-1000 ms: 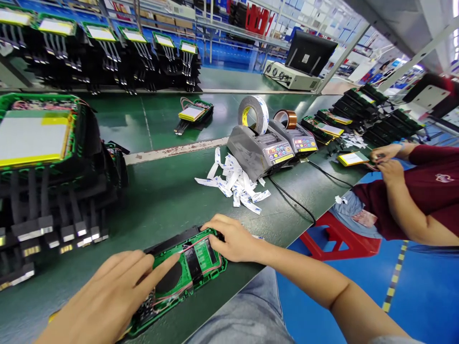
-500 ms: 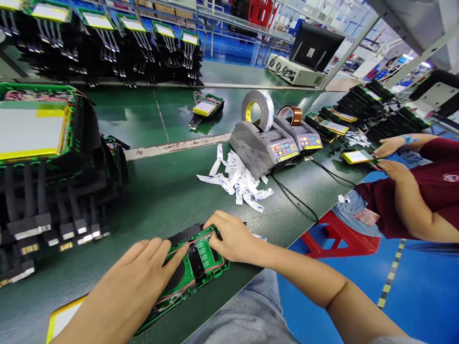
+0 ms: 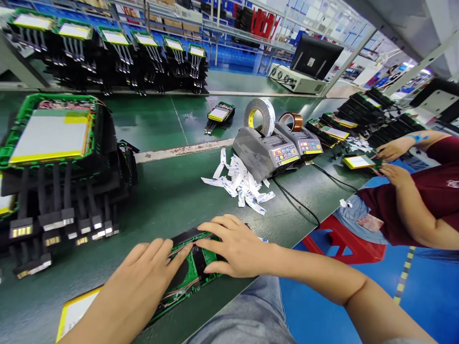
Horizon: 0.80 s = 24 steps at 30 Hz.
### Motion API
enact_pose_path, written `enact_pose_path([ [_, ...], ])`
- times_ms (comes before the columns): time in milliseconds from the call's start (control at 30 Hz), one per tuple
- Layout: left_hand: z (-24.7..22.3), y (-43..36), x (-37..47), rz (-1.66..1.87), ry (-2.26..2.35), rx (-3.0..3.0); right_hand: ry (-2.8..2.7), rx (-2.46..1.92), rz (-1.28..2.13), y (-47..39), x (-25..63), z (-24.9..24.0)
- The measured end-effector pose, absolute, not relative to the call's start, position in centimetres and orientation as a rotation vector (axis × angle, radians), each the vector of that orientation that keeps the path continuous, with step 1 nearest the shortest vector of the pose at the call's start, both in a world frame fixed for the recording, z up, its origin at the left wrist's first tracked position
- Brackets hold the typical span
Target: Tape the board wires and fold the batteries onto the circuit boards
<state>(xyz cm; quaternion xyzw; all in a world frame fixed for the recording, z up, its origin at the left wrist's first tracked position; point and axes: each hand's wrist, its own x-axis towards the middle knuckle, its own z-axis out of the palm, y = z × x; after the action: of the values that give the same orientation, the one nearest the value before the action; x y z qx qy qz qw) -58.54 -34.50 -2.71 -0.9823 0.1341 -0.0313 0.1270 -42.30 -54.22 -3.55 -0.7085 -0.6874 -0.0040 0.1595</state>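
Observation:
A green circuit-board frame (image 3: 190,279) with thin red wires lies flat at the near edge of the green bench. My left hand (image 3: 138,282) rests on its left half, index finger stretched along a red wire. My right hand (image 3: 233,246) lies flat over its right end, fingers spread and pointing left, fingertips near the left index finger. Neither hand grips anything. A flat silver battery pack with a yellow edge (image 3: 73,310) lies just left of the frame, partly under my left forearm.
A stack of black-and-green assemblies (image 3: 53,162) stands at left. Two tape dispensers (image 3: 267,150) and a pile of cut tape strips (image 3: 240,184) sit ahead. A co-worker's hands (image 3: 392,160) work at right. More assemblies line the back (image 3: 118,52).
My right hand has slid left across the frame and flattened, covering its right end. The left hand has edged a little right. The view has shifted slightly.

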Motion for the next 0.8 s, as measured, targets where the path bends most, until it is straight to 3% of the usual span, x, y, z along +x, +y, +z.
enact_pose_path([
  [300,-4.6,-34.6,-59.3,-0.031,0.273,-2.908,-2.156,-2.022,-0.023,-53.7,-41.9,-3.7],
  [567,-3.8,-34.6,-60.8,-0.449,0.361,-3.238,-2.155,-2.007,-0.054,-53.4,-42.2,-3.9],
  [800,-5.4,-31.5,-67.3,-0.447,-0.227,-3.334,-2.137,-1.993,-0.053,-53.7,-42.2,-4.3],
])
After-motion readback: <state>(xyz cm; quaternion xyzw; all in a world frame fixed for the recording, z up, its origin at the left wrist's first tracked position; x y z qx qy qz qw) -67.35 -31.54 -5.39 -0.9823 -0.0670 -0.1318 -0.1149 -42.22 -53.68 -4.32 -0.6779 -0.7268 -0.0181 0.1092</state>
